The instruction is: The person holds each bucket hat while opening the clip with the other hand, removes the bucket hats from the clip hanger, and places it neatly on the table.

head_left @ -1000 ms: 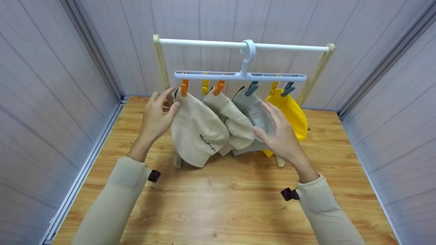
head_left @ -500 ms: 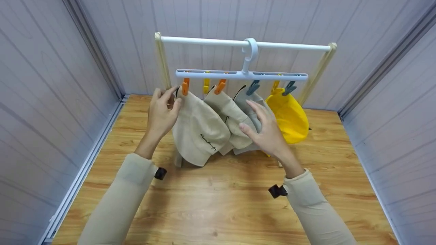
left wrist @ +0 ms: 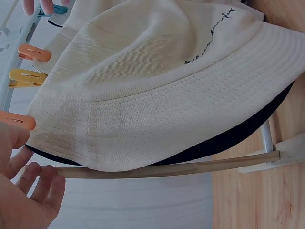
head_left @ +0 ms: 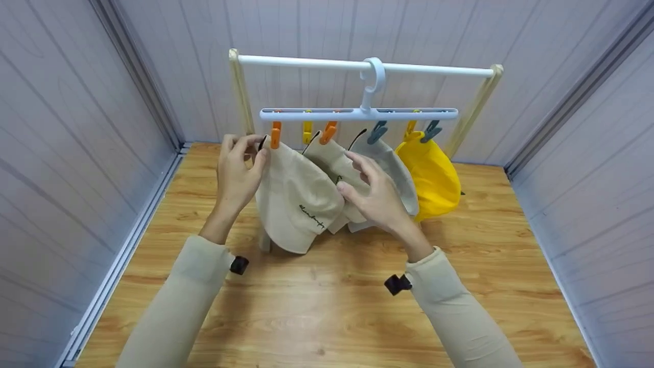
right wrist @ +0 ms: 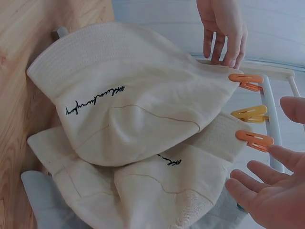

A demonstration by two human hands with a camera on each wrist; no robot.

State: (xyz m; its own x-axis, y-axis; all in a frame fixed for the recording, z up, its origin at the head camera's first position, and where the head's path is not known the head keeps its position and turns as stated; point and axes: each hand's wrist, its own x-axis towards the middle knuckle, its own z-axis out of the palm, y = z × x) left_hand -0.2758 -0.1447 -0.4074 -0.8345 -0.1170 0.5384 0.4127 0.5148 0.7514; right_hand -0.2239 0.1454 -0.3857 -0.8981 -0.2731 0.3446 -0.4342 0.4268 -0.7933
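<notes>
A beige bucket hat (head_left: 299, 191) with dark lettering hangs leftmost from an orange clip (head_left: 276, 137). My left hand (head_left: 237, 171) pinches its brim edge beside that clip, thumb in front and a finger behind. Further right hang a second beige bucket hat (head_left: 327, 154), a grey hat (head_left: 407, 189) and a yellow hat (head_left: 434, 179). My right hand (head_left: 380, 199), fingers loosely extended, is in front of the second beige hat and the grey hat, holding nothing. In the right wrist view its fingers (right wrist: 259, 177) are near the second orange clip (right wrist: 256, 140).
A white clip hanger (head_left: 317, 114) hooks over the white rail (head_left: 306, 63) of a wooden-legged rack. Between the orange clips hangs a yellow clip (head_left: 307, 134). A wood-patterned floor (head_left: 317, 306) lies below, and pale panel walls (head_left: 66, 153) enclose the sides and back.
My right hand has moved left, from the grey hat to in front of the second beige one, uncovering more of the yellow hat. The left hand stays at the leftmost hat's brim.
</notes>
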